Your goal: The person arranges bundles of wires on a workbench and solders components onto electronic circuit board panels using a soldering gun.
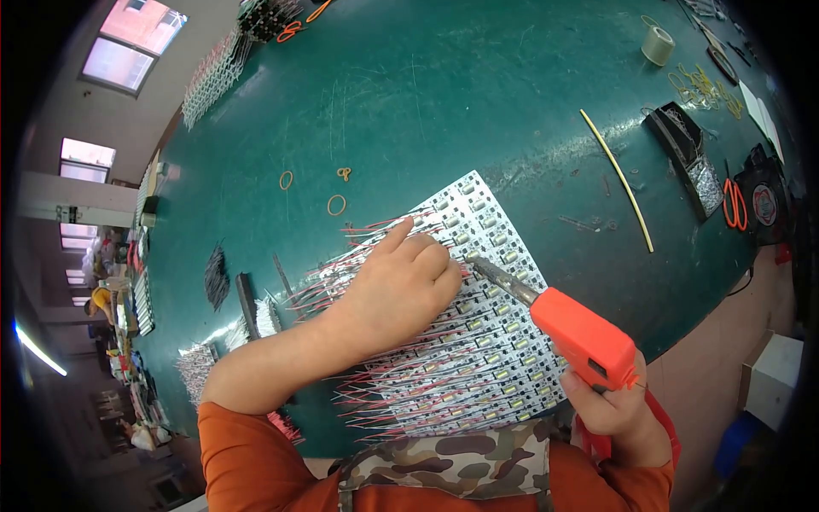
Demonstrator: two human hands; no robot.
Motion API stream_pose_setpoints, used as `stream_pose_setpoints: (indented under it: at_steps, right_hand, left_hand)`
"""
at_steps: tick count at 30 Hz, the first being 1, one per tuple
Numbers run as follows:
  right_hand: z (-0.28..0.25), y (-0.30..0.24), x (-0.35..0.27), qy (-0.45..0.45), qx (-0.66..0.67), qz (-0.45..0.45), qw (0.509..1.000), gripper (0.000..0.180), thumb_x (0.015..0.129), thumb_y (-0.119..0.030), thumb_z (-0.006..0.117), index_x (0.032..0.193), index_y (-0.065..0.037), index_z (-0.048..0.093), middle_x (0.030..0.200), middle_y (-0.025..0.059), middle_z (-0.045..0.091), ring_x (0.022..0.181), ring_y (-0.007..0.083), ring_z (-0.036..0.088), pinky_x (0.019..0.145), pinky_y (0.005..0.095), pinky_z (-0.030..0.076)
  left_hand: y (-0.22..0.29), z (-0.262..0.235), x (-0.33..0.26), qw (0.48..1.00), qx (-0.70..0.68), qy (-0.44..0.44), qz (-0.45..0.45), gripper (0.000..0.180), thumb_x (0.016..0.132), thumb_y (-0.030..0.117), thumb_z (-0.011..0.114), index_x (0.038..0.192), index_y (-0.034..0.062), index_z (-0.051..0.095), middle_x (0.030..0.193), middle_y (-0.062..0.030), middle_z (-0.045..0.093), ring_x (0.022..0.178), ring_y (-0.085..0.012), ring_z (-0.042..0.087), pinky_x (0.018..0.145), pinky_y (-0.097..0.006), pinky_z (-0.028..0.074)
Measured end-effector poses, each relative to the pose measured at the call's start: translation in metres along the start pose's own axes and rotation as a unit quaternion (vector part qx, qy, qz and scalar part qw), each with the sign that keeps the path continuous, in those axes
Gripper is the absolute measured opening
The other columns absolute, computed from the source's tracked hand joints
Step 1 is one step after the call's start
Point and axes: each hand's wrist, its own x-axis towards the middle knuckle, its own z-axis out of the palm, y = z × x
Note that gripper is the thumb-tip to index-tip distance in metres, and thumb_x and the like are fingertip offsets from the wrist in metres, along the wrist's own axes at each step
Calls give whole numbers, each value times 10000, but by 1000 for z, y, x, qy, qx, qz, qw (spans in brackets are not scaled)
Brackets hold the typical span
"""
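Observation:
My left hand (403, 286) rests on a block of white LED strip boards (478, 341) laid side by side on the green table (478, 102), index finger pointing at a wire end. Red and white wires (341, 282) stick out from the strips' left ends. My right hand (616, 408) grips an orange soldering iron (584, 337); its metal tip (488, 271) touches the boards just right of my left fingers.
Loose rubber bands (336, 205) lie beyond the strips. A yellow tube (618, 179), a tape roll (658, 44), a black tray of parts (687, 158) and orange scissors (732, 203) sit at the right. More strip bundles (213, 75) and wire bunches (216, 277) are at the left.

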Motion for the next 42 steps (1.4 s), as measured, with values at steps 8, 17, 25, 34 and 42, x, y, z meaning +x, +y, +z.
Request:
stream_pose_setpoints:
  at_steps: [8, 17, 25, 34, 42]
  right_hand:
    - [1, -1, 1, 1, -23, 2, 1000, 535, 821, -10, 710, 1293, 130, 500, 1121, 223, 675, 935, 270, 713, 824, 330, 546]
    - [3, 2, 1, 6, -10, -9, 1000, 529, 815, -3, 705, 1291, 123, 509, 1070, 194, 678, 877, 248, 704, 786, 314, 541]
    - [2, -2, 2, 12, -7, -6, 1000, 530, 822, -7, 700, 1299, 122, 508, 1031, 177, 682, 848, 232, 698, 766, 313, 540]
    - [-5, -3, -2, 5, -52, -36, 998, 560, 841, -19, 701, 1326, 126, 459, 1129, 235, 678, 946, 270, 711, 828, 334, 547]
    - [-6, -4, -9, 9, -26, -16, 1000, 554, 832, -10, 698, 1317, 133, 471, 1102, 216, 679, 882, 239, 698, 798, 312, 539]
  left_hand:
    - [0, -4, 1, 999, -2, -41, -5, 172, 809, 134, 610, 949, 50, 665, 870, -84, 579, 935, -270, 613, 1007, -531, 470]
    - [0, -7, 4, 997, 5, -75, -1, 202, 804, 136, 601, 983, 57, 654, 886, -81, 569, 958, -269, 613, 1032, -536, 461]
    - [-1, -7, 6, 996, 7, -91, -1, 182, 816, 137, 601, 970, 59, 657, 879, -78, 572, 947, -265, 617, 1033, -545, 463]
    - [-1, -6, 6, 998, -2, -55, 8, 90, 777, 106, 582, 808, 33, 625, 827, -96, 567, 875, -279, 611, 1005, -543, 461]
    - [3, -2, 2, 999, -22, -6, -26, 103, 797, 112, 588, 868, 53, 631, 832, -82, 556, 879, -276, 614, 993, -537, 470]
